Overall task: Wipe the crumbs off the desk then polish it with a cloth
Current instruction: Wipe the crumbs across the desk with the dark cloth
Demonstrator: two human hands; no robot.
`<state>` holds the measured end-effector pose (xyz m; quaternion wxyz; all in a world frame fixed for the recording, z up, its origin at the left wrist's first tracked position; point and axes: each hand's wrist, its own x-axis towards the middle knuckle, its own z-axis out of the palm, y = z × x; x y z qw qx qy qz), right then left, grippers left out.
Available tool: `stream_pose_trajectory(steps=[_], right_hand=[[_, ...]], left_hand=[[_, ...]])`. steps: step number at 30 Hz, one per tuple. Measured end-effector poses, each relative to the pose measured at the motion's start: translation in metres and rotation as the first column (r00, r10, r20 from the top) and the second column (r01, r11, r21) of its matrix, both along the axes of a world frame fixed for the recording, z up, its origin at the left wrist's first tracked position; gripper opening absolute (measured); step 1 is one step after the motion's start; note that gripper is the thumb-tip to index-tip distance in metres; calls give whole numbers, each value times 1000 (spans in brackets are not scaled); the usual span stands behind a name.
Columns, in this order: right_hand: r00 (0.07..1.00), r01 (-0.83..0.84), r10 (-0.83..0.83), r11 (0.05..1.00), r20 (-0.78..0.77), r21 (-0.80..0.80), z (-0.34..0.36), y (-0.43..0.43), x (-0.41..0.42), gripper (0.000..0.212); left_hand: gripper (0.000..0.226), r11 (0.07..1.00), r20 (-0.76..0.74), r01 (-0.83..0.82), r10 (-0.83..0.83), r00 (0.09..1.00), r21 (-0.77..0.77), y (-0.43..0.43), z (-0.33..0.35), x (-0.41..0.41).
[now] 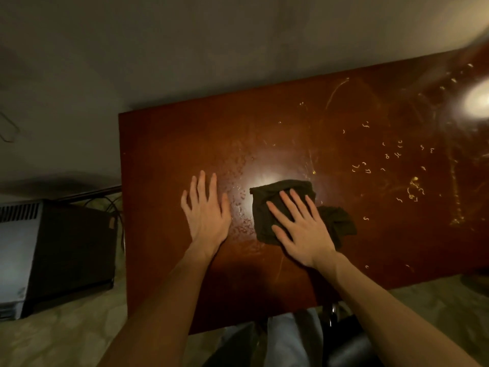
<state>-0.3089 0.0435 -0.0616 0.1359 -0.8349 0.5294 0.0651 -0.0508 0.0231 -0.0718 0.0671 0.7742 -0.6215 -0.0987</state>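
Note:
A glossy reddish-brown wooden desk (172,144) fills the middle of the view. My right hand (301,229) lies flat with straight fingers on a dark crumpled cloth (267,207) near the desk's middle. My left hand (206,210) rests flat on the bare wood just left of the cloth, fingers straight and slightly spread. Pale crumbs (397,154) are scattered over the right half of the desk, with a denser cluster (414,190) further right. A patch of small droplets (238,197) glistens between my hands.
A dark boxy computer case (66,250) with a grey vented face stands on the floor left of the desk, cables behind it. A wall runs along the desk's far edge. Bright light glare (479,102) sits at the far right. My lap and a chair are below the near edge.

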Motion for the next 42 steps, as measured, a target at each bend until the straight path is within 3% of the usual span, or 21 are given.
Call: stream_pose_trajectory(steps=[5,11,17,22,27,34,40,42], right_hand=[[997,-73,74,996,-18,47,0,12,32,61],[987,-94,86,994,-133,-59,1,-77,73,73],[996,-75,77,996,46,-55,0,-90,50,68],[994,-102,101,994,28,28,3,-29,76,60],[991,-125,125,992,40,-3,-1,-63,94,61],[968,244,-237,966,78,-87,-11,-127,78,60],[885,464,-454,879,105,-113,-11,-67,66,61],[886,462,-454,882,97,-89,-8,-41,79,61]], left_hand=[[58,1000,15,-6,6,1000,16,-3,-2,3],[58,1000,5,-8,8,1000,-4,-4,-7,6],[57,999,-15,-32,32,999,-17,-6,-8,6],[55,999,-29,-35,36,999,17,-7,-8,6],[53,999,-19,-32,32,999,22,-7,-6,5],[56,1000,-18,-17,17,1000,21,-5,-5,9],[55,999,-57,-41,40,998,-6,-5,-2,6],[53,998,-55,-65,64,996,-11,-9,1,3]])
